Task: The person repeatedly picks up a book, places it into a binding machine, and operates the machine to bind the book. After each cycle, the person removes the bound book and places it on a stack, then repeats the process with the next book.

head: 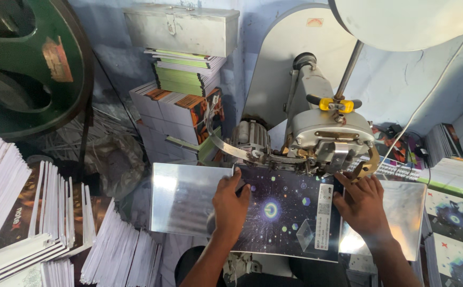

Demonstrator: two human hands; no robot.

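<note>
Dark booklet cover (287, 212), printed with a starry pattern, lies flat on the shiny metal work plate (181, 199) of a stitching machine (327, 133), its long axis running left to right and its far edge pushed under the machine head. Left hand (230, 204) rests palm down on the cover's left part, fingers spread and flat, gripping nothing. Right hand (363, 204) presses flat on the cover's right end, fingertips just below the machine head; it too is open and only holding the sheet down. A pale label strip (323, 215) runs front to back across the cover near the right hand. The plate extends past the cover on both sides, with bare metal to the left and right; its near edge ends just in front of the person. Tight surroundings close in: stacks of white-edged booklets (56, 223) crowd the left, more printed covers (457, 234) lie at the right, piled notebooks (183, 85) and a grey metal box (181, 29) stand against the blue wall behind, and a large green wheel (24, 64) fills the upper left.
</note>
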